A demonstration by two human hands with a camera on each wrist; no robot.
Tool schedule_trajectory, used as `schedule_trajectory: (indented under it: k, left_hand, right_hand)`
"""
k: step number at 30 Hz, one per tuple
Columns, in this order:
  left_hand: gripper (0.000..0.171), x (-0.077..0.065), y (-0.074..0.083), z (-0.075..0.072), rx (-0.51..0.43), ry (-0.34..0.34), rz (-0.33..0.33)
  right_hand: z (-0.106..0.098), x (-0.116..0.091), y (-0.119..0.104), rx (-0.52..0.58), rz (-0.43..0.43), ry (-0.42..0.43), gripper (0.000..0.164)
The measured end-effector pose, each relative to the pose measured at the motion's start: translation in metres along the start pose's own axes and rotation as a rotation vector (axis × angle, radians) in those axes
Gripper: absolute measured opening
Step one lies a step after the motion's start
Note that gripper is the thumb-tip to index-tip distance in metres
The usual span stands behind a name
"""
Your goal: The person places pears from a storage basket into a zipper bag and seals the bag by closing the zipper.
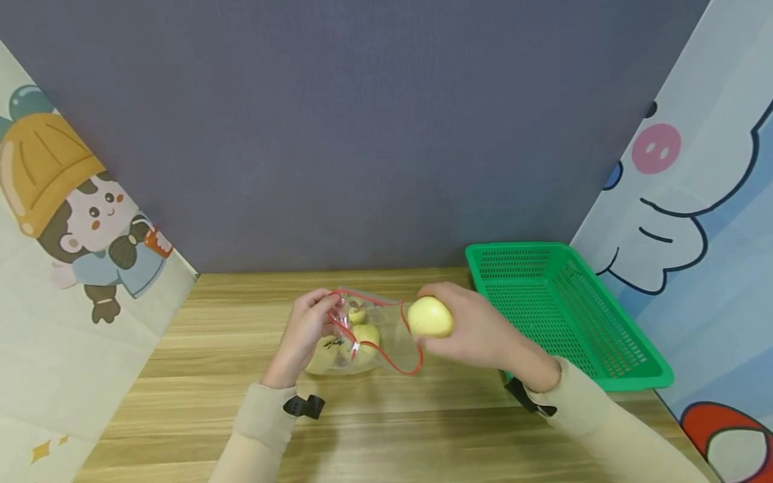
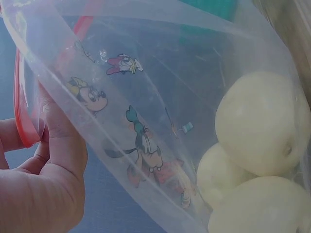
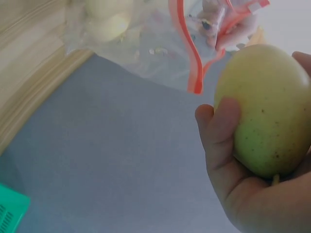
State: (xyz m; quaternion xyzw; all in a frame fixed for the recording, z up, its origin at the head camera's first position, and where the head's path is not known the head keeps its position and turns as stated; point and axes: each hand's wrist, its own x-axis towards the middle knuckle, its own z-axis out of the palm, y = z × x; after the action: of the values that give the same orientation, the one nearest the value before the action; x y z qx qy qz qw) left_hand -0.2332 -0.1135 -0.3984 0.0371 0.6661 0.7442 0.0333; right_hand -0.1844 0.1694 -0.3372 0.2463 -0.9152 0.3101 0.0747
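Observation:
A clear plastic zip bag [image 1: 389, 335] with a red-edged mouth and cartoon prints lies over the table, its mouth facing right. My left hand [image 1: 308, 329] pinches the bag's red rim; in the left wrist view the rim runs between the thumb and fingers of the left hand [image 2: 53, 179]. Inside the bag sit several pale yellow pears [image 2: 262, 121]. My right hand [image 1: 468, 325] grips another yellow-green pear [image 1: 430, 317] beside the bag's mouth. Dark specks and a short stem show on this pear [image 3: 265, 111] in the right wrist view.
A green perforated plastic basket [image 1: 634, 362] stands on the right of the wood-grain table [image 1: 223, 335], partly behind the right forearm. A grey panel [image 1: 362, 134] rises at the back, with cartoon-printed sheets at both sides.

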Motion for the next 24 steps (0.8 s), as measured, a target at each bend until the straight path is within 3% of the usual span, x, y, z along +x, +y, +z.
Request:
schedule_trajectory:
  k: [9, 18, 24]
  left_hand:
    - [0.025, -0.001, 0.0, 0.0, 0.007, -0.011, 0.004]
    - [0.024, -0.002, 0.0, -0.001, 0.022, 0.0, 0.01]
    - [0.023, -0.001, 0.0, 0.001, 0.013, -0.007, 0.005]
  right_hand:
    - [0.016, 0.001, -0.004, -0.054, -0.022, -0.026, 0.049]
    - [0.027, 0.004, -0.007, -0.178, -0.113, -0.005, 0.055]
    - [0.034, 0.005, -0.006, -0.234, -0.107, -0.009, 0.057]
